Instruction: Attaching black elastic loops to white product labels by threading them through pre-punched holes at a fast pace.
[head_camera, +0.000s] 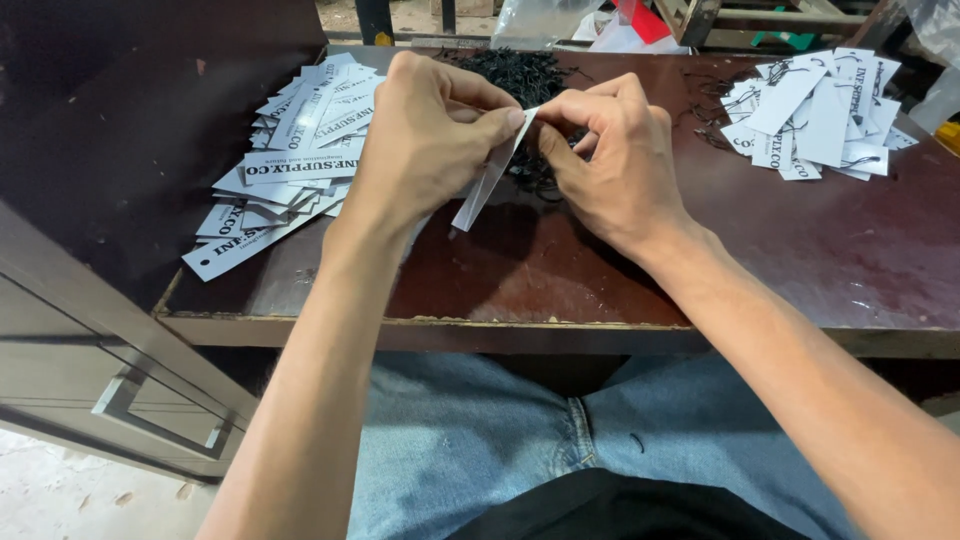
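Head view, looking down over a dark reddish-brown wooden table (820, 250) with a worn front edge. Both bare hands meet above its middle. The left hand (425, 135) has its fingers curled and pinches the top end of a narrow white card tag (487, 180) between thumb and forefinger; the tag hangs tilted, its lower end pointing down toward the tabletop and seen nearly edge-on. The right hand (610, 150) is closed narrow as well, thumb and forefinger pressed at the same top end of the tag, touching the left fingertips. Whether a string is held there cannot be told.

Just behind the hands, partly hidden by them, lies a heap of thin black strings (520, 75). To the left on the table spreads a loose pile of white printed card tags (290, 160), overlapping and lying flat, some reaching near the table's left edge. To the right, well apart from the hands, sits a smaller pile of white card tags with black strings attached (815, 110).

Below the table edge show blue denim trousers (480, 440). At the lower left stands a grey metal drawer unit with a handle (130, 395).
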